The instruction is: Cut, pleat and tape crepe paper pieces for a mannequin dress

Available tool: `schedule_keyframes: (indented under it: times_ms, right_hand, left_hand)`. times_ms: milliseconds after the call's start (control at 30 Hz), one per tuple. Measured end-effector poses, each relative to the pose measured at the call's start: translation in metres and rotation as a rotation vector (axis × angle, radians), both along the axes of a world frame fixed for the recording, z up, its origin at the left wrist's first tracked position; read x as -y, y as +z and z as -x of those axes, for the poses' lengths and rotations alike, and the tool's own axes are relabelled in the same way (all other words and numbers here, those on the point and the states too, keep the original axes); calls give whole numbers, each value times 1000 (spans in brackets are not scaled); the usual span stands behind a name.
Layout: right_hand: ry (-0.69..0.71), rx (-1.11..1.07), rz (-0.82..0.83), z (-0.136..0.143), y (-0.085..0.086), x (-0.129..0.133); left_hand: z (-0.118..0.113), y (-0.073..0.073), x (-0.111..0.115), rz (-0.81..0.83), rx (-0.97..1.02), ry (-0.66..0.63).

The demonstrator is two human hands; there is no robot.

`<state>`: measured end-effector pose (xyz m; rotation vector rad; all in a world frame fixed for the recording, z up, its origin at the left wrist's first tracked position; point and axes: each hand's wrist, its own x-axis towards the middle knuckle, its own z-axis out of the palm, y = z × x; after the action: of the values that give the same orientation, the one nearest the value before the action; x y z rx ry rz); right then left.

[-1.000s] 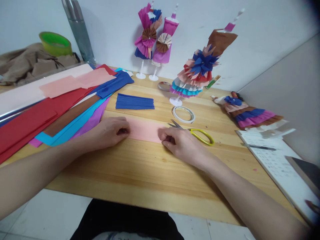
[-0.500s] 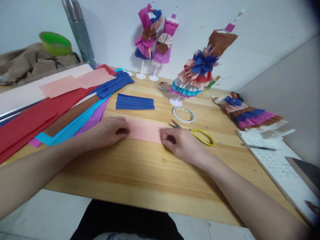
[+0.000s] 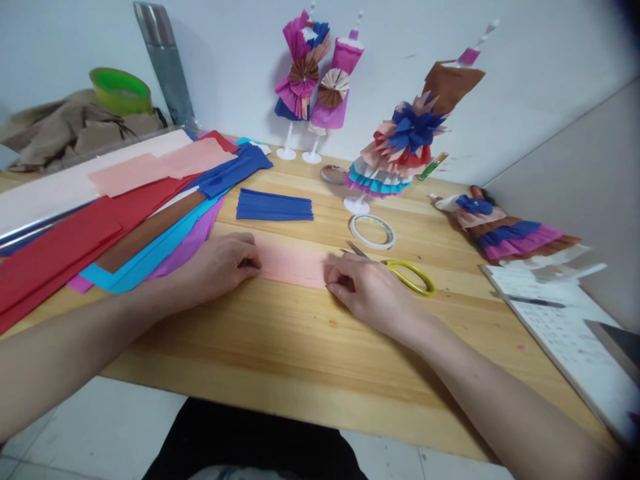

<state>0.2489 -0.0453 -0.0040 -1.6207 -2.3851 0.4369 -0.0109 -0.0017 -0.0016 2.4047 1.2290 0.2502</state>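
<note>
Backed by a pale wall (image 3: 225,60); laid out on a wooden desk (image 3: 300,347). Noted toward the far left corner: green tape roll (image 3: 125,105) on brown cloth (image 3: 55,127), with grey flask (image 3: 170,77) beside. Fanned across the left part: stack of crepe-paper sheets (image 3: 60,260), mixed colours.

Just right of the stack: left hand (image 3: 225,263), fingers curled, closed in a pinch on the left end of a pink crepe-paper strip (image 3: 293,263). Found flat on the desk, spanning the space between the hands. Beyond, clear of both hands: blue pleated strip (image 3: 275,205). Standing at the far edge: two miniature dress forms (image 3: 304,70). Pinched on the strip's right end: right hand (image 3: 370,290), well apart from the left.

Judged in hand: holding the strip flat and straight. Judged necessary for any next move: light, even tension, with ends level; thin paper liable to crease or tear.

Beyond the right hand: white tape roll (image 3: 375,246) and yellow-handled scissors (image 3: 395,263), blades slightly parted. Farther back, upright: tiered dress form (image 3: 413,130). Near the far right corner, lying down: another dress form (image 3: 510,233). Along the right side: white pad (image 3: 550,333) bearing a pen (image 3: 537,302).
</note>
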Motion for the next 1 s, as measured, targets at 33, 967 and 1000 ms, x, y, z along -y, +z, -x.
schedule_keyframes:
  times_ms: [33, 967, 1000]
  right_hand:
    - [17, 18, -12, 0, 0, 1]
    - [189, 81, -170, -3, -6, 6]
    - [187, 81, -176, -3, -7, 6]
  left_hand:
    - [0, 0, 0, -5, 2, 7]
    - [3, -2, -4, -76, -81, -122]
    - [3, -2, -4, -78, -78, -123]
